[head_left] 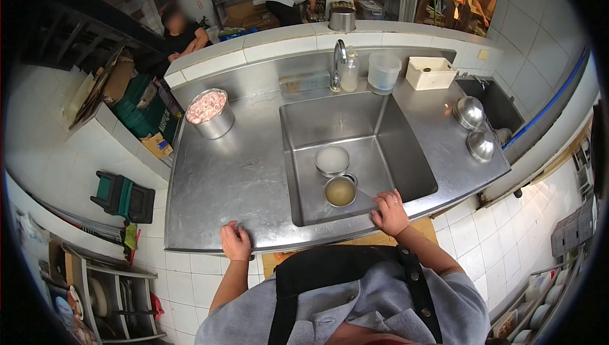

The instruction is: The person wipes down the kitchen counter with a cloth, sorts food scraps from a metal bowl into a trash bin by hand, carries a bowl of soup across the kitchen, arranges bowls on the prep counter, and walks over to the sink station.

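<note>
My left hand (235, 241) rests on the front edge of the steel counter (228, 186), fingers loosely apart and nothing visible in them. Over the front rim of the sink (406, 161) lies my right hand (390, 212), its fingers extended, with a ring on one finger. Inside the sink, near the drain, a round metal bowl (340, 191) holds a yellowish, cloudy liquid. Just behind it stands another round container (332, 160) with whitish contents. Neither hand touches these. A metal pot (218, 123) filled with pale pink pieces, apparently raw meat, stands at the counter's back left.
Behind the sink are a faucet (339, 66), a pump bottle (349, 72), a translucent tub (384, 72) and a white bin (430, 73). Upturned metal bowls (471, 113) lie at right. A metal pot (342, 19) tops the tiled ledge. Several people are beyond it.
</note>
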`<action>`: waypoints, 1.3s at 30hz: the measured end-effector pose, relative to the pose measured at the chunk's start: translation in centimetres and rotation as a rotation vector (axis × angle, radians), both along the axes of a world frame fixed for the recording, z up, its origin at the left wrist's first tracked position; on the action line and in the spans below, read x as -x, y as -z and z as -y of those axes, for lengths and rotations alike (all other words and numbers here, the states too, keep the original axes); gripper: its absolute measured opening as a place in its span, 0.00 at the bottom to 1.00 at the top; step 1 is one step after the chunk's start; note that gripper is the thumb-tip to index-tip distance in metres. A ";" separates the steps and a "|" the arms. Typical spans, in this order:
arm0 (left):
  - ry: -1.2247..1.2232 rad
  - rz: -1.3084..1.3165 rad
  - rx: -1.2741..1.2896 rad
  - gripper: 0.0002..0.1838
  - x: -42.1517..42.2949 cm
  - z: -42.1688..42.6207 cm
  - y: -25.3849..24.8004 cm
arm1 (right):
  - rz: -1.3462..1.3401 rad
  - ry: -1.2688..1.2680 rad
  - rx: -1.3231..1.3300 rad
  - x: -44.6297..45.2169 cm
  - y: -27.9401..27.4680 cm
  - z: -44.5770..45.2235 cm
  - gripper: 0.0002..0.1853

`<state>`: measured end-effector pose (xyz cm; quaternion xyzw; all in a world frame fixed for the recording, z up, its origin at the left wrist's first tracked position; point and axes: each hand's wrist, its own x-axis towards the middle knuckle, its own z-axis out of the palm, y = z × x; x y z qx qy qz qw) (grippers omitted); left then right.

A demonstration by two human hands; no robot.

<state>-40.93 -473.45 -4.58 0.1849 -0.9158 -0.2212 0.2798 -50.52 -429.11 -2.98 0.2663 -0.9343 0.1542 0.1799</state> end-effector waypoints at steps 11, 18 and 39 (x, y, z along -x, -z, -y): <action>0.000 -0.005 -0.004 0.12 0.0 0.0 0.2 | 0.016 -0.004 0.044 0.1 -0.2 0.1 0.20; 0.003 -0.018 0.004 0.11 0.0 0.1 0.2 | 0.005 -0.005 0.047 0.1 -0.1 0.1 0.21; 0.015 -0.011 0.003 0.10 -0.1 0.3 0.5 | 0.022 0.009 0.057 0.2 0.3 -0.1 0.20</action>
